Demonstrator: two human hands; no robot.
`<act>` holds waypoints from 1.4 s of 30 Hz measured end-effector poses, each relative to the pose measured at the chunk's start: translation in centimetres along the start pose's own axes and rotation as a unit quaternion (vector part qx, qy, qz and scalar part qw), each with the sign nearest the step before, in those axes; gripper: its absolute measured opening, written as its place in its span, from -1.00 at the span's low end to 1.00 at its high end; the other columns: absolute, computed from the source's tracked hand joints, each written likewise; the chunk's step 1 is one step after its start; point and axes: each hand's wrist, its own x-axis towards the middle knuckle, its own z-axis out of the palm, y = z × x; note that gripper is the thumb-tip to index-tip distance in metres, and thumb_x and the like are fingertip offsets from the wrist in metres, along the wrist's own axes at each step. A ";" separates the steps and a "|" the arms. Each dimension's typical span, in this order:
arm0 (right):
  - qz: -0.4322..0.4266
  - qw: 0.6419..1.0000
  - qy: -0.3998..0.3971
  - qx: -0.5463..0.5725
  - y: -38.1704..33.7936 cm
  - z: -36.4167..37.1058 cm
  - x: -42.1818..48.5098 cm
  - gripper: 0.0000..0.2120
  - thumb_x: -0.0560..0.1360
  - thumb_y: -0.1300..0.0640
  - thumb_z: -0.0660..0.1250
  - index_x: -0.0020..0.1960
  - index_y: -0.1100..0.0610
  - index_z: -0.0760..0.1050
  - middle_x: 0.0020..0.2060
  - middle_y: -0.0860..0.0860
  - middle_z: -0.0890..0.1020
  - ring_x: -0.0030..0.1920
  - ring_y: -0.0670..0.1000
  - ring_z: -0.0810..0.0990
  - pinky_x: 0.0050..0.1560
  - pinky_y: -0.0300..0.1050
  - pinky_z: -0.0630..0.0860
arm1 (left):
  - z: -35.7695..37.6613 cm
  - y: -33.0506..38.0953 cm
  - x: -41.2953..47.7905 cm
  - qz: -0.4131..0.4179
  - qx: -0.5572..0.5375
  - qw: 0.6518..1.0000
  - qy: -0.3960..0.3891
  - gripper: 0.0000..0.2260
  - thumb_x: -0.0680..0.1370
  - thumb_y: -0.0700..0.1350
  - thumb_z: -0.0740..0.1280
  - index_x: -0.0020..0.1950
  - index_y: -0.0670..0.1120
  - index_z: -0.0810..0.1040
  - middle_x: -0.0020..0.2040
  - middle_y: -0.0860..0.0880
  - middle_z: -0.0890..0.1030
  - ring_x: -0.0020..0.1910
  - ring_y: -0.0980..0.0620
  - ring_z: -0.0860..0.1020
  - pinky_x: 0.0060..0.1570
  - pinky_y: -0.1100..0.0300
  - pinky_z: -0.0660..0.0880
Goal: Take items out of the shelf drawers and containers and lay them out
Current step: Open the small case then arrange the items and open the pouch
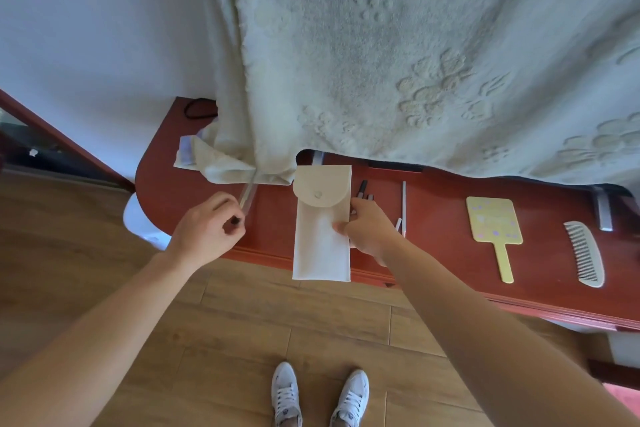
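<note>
My right hand [367, 229] pinches the right edge of a beige felt pouch [322, 229], thumb on its front, fingers behind; the pouch is long and flat, its rounded flap closed with a snap, and its lower end hangs past the front edge of the worktop [440, 215] over the plank floor [242, 333]. My left hand [211, 229] is curled around a thin clear stick [247, 196] that points up toward the hem of a pale, nubbly cloth [381, 45] with raised paw-print shapes. That cloth drapes down over the back of the glossy reddish-brown worktop, so only a front strip is bare. The worktop's left end curves round, with a folded cloth corner [204, 159] lying near it. Right of the pouch lie a few slim pencils [403, 204], then a flat yellow hand mirror [493, 229] and a cream comb [585, 253], each apart, the comb near the front edge.
</note>
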 end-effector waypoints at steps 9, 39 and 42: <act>0.002 1.000 -0.011 0.011 0.0 1.2 0.8 -0.70 0.55 0.24 0.34 0.27 0.10 0.50 0.09 0.03 0.63 0.11 0.11 0.59 0.14 0.09 0.59 | 1.4 -1.6 0.1 -0.040 0.056 0.983 -0.170 -0.83 0.29 -0.25 0.46 -0.21 -0.02 0.58 -0.13 0.09 0.49 -0.20 0.03 0.50 -0.17 0.12 0.42; 0.010 0.988 0.145 -0.056 -1.2 5.3 4.7 -0.77 0.52 0.14 0.39 -0.30 0.16 0.51 -0.36 0.06 0.60 -0.36 0.05 0.59 -0.40 -0.21 0.48 | 4.3 2.0 6.2 -0.444 -0.282 0.848 -0.070 -0.90 0.44 -0.08 0.48 -0.08 -0.04 0.65 -0.16 0.03 0.68 -0.29 0.07 0.64 -0.26 0.25 0.57; 0.007 0.983 0.159 -0.093 -1.2 5.6 5.1 -0.89 0.49 0.13 0.39 -0.15 0.16 0.59 -0.30 0.03 0.63 -0.32 0.02 0.60 -0.43 -0.25 0.41 | 4.9 1.9 6.2 -0.400 -0.207 0.890 -0.077 -0.86 0.44 -0.04 0.49 -0.05 -0.04 0.68 -0.22 0.11 0.65 -0.23 0.13 0.63 -0.14 0.24 0.55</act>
